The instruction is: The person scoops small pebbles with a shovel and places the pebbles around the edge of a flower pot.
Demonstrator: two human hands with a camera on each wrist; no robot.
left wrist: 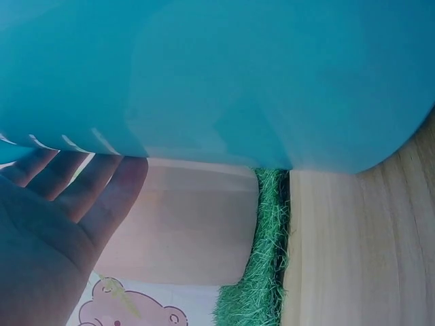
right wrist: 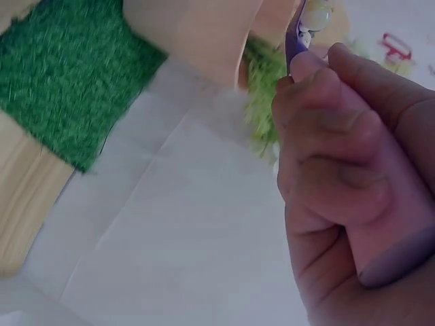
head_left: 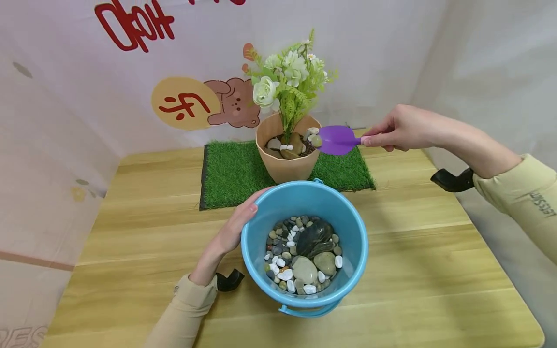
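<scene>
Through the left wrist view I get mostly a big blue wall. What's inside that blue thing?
Observer: It's a bucket, with stones across its bottom.
Visitor: And the other grip, what does it have?
Observer: The right grip holds a purple shovel by its handle, the blade at the rim of the flowerpot.
Visitor: Is anything on the shovel?
Observer: A few small stones, one yellowish-green, are at its tip.

Left hand [left wrist: 51,234]: fingers touching blue bucket [left wrist: 217,81]
Flowerpot [left wrist: 183,224]: near fingers
Green turf [left wrist: 270,210]: between flowerpot and wooden tabletop [left wrist: 353,244]
Bear print [left wrist: 156,316]: partly visible
</scene>
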